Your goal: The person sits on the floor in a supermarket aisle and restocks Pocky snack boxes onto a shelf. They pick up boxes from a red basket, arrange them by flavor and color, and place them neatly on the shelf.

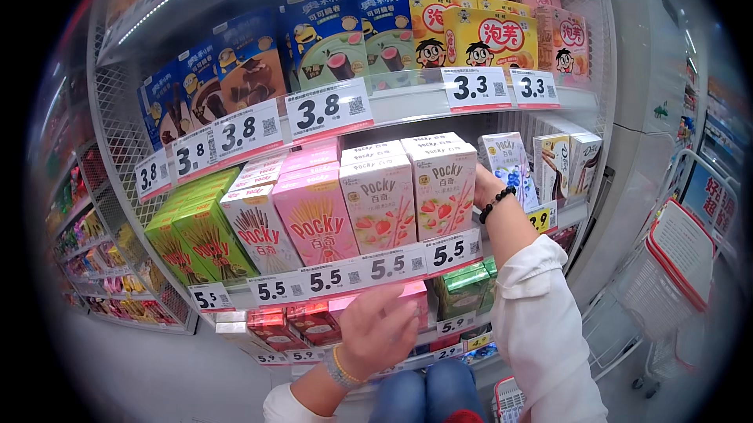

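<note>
My right hand [486,185], a black bead bracelet at its wrist, reaches along the right side of a white Pocky box with strawberries [445,191]. Its fingers are mostly hidden behind that box, so whether it grips anything does not show. My left hand [379,329] is in front of the price rail, slightly blurred, its fingers loosely bent and nothing visible in it. Left of the strawberry boxes stand a pink Pocky box [312,217], a white Pocky box [263,229] and green Pocky boxes [215,241]. A blueberry Pocky box [509,164] stands just beyond my right hand.
Blue and yellow snack boxes [489,38] fill the shelf above, behind a rail of price tags [329,106]. Red and green boxes [465,288] sit on the shelf below. A shopping cart [676,252] stands at the right. A basket [509,399] is near my knees.
</note>
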A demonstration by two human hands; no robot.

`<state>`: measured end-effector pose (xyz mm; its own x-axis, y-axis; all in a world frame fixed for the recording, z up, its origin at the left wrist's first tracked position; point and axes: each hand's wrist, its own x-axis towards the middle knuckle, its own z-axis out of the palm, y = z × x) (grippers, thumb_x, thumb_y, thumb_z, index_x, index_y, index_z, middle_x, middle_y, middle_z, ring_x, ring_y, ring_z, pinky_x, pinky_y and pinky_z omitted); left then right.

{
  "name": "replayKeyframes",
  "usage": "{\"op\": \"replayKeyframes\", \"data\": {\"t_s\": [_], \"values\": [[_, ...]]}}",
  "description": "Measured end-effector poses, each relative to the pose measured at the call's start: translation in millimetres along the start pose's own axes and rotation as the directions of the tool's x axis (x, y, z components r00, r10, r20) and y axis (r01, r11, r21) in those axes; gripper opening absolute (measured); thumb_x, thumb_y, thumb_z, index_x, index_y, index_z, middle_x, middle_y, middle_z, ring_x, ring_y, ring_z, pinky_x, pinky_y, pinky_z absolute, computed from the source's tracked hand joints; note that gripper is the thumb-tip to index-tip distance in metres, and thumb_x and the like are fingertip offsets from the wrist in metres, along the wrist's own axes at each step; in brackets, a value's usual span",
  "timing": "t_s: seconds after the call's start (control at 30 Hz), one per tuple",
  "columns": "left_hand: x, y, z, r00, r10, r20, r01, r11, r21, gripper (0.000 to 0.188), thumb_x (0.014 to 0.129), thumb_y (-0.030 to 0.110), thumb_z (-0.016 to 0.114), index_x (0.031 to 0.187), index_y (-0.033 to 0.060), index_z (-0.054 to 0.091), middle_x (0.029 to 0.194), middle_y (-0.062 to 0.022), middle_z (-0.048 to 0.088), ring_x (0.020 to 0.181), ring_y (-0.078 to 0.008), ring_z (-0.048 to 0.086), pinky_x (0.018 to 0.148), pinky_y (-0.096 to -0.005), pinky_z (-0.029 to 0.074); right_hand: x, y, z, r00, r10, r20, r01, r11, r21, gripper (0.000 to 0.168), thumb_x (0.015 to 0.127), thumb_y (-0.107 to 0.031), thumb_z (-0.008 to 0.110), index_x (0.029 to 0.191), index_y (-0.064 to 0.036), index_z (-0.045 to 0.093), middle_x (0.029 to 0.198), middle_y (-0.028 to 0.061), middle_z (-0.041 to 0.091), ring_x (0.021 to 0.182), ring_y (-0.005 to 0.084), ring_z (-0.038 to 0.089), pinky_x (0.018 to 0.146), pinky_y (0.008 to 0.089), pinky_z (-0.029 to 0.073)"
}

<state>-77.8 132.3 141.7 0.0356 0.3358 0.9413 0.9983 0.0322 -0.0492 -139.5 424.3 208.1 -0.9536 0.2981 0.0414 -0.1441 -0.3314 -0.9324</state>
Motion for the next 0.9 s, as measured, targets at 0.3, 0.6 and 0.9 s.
{"op": "replayKeyframes", "data": {"t_s": [0.3, 0.6, 0.9], "values": [[93, -19, 14, 0.992, 0.099, 0.08, -0.118, 0.952, 0.281, 0.043, 0.071, 0.02, 0.071, 0.108, 0.0027, 0.059, 0.117, -0.0181, 0.054, 0.105, -0.0342, 0.054, 0.087, -0.0437, 0.044, -18, -16, 8, 0.974, 0.036, 0.221, -0.011, 0.993, -0.116, 0.041, 0.093, -0.036, 0.045, 0.118, -0.005, 0.054, 0.116, 0.0091, 0.059, 0.1, 0.0183, 0.059, 0.085, 0.0322, 0.047], [144, -59, 36, 0.945, -0.059, 0.32, -0.136, 0.821, 0.554, 0.067, 0.076, 0.058, 0.058, 0.116, 0.0043, 0.057, 0.121, -0.0227, 0.053, 0.112, -0.0348, 0.052, 0.093, -0.0438, 0.04, 8, -28, -8, 0.912, 0.132, 0.387, -0.065, 0.981, -0.181, 0.045, 0.095, -0.042, 0.04, 0.124, -0.01, 0.052, 0.125, 0.0066, 0.056, 0.109, 0.0189, 0.056, 0.091, 0.035, 0.044], [153, -68, 37, 0.848, -0.291, 0.443, 0.033, 0.864, 0.503, 0.068, 0.078, 0.059, 0.056, 0.12, 0.0052, 0.055, 0.101, -0.0147, 0.06, 0.09, -0.0314, 0.059, 0.08, -0.0394, 0.047, 8, -43, -1, 0.932, 0.151, 0.329, -0.049, 0.954, -0.296, 0.043, 0.094, -0.04, 0.042, 0.124, -0.01, 0.052, 0.124, 0.0058, 0.055, 0.11, 0.0175, 0.054, 0.093, 0.034, 0.042]]}}
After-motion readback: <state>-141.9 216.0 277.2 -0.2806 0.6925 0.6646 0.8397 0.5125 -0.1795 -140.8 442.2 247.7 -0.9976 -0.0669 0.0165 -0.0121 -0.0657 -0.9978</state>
